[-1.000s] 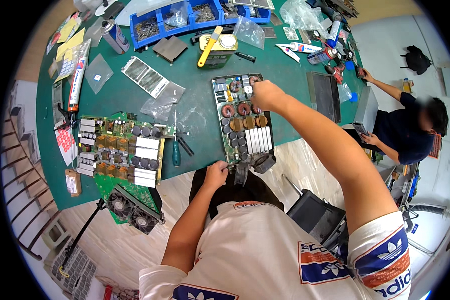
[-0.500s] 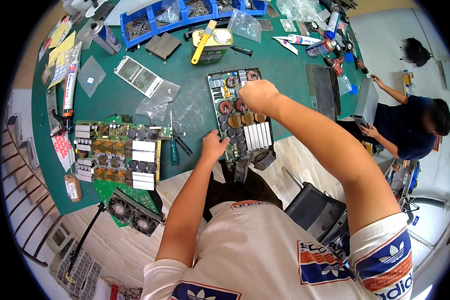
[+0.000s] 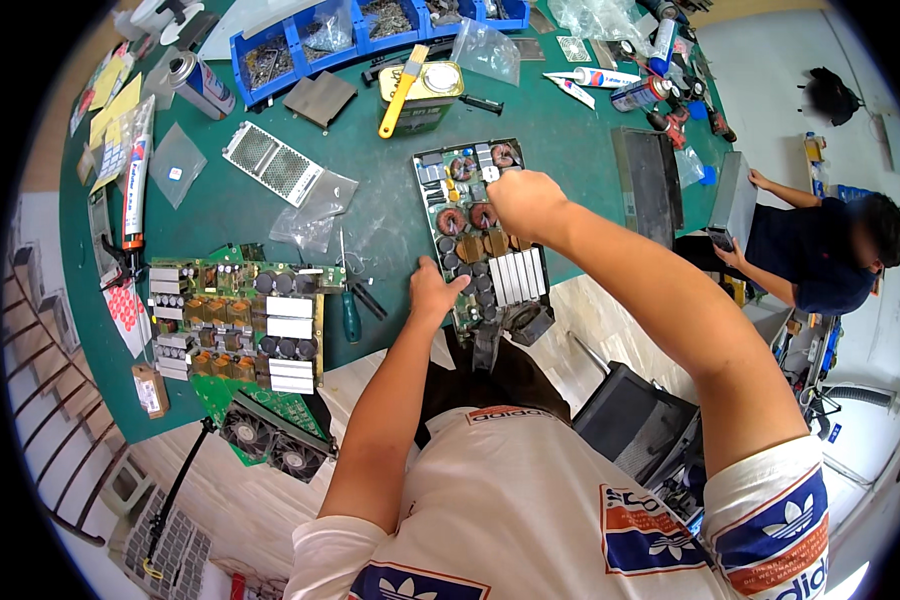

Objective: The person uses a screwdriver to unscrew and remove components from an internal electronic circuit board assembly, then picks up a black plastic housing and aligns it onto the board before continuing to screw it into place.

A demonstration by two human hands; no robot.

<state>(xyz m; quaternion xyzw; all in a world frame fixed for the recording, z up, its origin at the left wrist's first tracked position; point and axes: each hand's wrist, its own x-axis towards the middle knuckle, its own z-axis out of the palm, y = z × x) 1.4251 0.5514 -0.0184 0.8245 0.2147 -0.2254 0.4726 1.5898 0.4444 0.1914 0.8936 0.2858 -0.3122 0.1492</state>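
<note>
An uncovered power supply unit (image 3: pixel 515 275) lies at the bench's front edge, its circuit board showing copper coils, dark capacitors and a silver heat sink. My left hand (image 3: pixel 435 292) holds the unit's left side near the front, thumb over the edge. Above the board's right side, my right hand (image 3: pixel 526 205) is closed with its fingers curled down. A small white piece shows by those fingertips; what they pinch is hidden. Left of my left hand lies a screwdriver (image 3: pixel 351 315) with a teal handle, beside a black strip.
A larger circuit board (image 3: pixel 235 330) with attached fans (image 3: pixel 270 435) overhangs the front edge at left. Farther back are a tin (image 3: pixel 425 110) with a yellow brush (image 3: pixel 402 95), a perforated metal plate (image 3: pixel 270 165) and blue bins (image 3: pixel 300 50). Another person (image 3: pixel 820 240) holds a grey case at right.
My right hand has shifted slightly toward me over the board. The fingers of my left hand have moved a little at the unit's edge, and the view has shifted slightly.
</note>
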